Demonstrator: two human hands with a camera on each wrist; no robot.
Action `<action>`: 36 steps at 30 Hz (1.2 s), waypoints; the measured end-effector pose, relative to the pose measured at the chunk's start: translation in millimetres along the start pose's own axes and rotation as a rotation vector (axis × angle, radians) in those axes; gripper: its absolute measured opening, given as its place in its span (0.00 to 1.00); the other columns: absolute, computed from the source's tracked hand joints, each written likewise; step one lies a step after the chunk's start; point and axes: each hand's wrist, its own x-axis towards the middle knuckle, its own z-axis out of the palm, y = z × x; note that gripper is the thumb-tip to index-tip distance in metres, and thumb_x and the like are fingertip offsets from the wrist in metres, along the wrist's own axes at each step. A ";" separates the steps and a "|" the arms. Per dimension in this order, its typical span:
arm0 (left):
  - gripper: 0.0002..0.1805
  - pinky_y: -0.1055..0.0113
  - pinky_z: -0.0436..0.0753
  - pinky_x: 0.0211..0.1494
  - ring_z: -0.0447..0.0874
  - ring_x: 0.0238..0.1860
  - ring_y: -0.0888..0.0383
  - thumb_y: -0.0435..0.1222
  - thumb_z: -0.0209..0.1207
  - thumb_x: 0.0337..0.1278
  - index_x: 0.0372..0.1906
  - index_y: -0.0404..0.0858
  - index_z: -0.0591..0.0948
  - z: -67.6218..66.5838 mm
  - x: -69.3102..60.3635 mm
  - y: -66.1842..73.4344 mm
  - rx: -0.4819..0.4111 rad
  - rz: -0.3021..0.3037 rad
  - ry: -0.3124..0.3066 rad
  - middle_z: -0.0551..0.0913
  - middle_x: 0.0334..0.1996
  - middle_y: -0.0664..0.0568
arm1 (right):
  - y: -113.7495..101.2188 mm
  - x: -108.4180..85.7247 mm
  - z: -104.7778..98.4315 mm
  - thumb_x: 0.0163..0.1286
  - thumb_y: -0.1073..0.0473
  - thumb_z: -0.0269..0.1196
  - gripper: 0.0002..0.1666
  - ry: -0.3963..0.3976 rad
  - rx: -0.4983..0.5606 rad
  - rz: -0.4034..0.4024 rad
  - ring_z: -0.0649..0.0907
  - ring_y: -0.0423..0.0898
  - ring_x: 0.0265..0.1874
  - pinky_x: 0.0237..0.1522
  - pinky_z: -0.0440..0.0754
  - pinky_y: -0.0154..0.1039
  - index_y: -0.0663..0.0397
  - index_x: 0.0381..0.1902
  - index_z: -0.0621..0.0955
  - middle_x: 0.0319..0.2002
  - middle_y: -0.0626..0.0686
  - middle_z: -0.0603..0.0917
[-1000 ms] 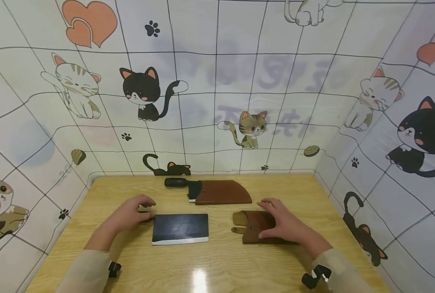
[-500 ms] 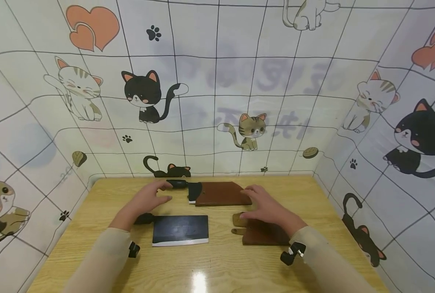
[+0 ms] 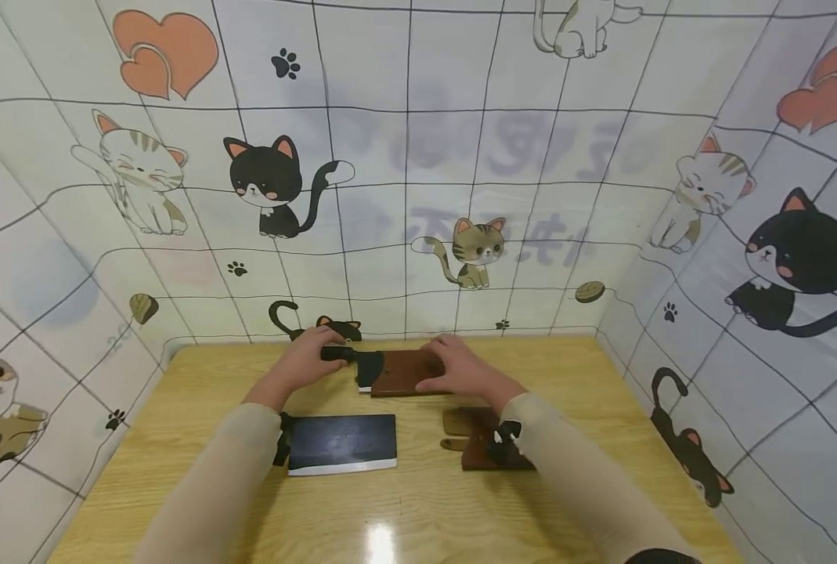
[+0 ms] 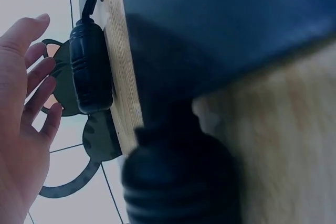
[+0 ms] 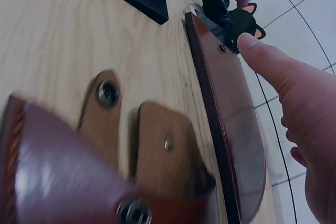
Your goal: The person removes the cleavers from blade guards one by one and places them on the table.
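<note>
At the back of the table lies a cleaver with a black handle [image 3: 337, 353], its blade mostly covered by a brown leather sheath [image 3: 400, 372]. My left hand [image 3: 308, 356] is at that handle; in the left wrist view its loosely bent fingers [image 4: 41, 74] appear apart from the handle [image 4: 90, 66]. Over the sheath's right part spreads my right hand [image 3: 456, 366], thumb extended in the right wrist view beside the sheath [image 5: 231, 108]. Whether its hidden fingertips touch is unclear. A bare, dark-bladed cleaver [image 3: 343, 444] lies nearer, handle partly behind my left wrist.
A second brown leather sheath [image 3: 481, 454] with tan straps [image 5: 165, 148] lies under my right forearm, partly covered. The wooden table [image 3: 418, 517] ends at a cat-printed wall sheet [image 3: 376, 274], which also rises at both sides.
My left hand has moved from the near cleaver's handle to the far one's. My right hand has left the near sheath and moved back and left, over the far sheath.
</note>
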 end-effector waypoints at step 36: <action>0.27 0.35 0.74 0.74 0.75 0.74 0.32 0.39 0.68 0.76 0.73 0.33 0.81 26.2 29.7 -8.4 -0.130 -0.162 -0.161 0.80 0.72 0.35 | -16.1 60.8 53.6 0.60 0.19 0.76 0.72 -0.071 -0.121 -0.051 0.64 0.58 0.84 0.82 0.63 0.59 0.52 0.89 0.63 0.84 0.57 0.66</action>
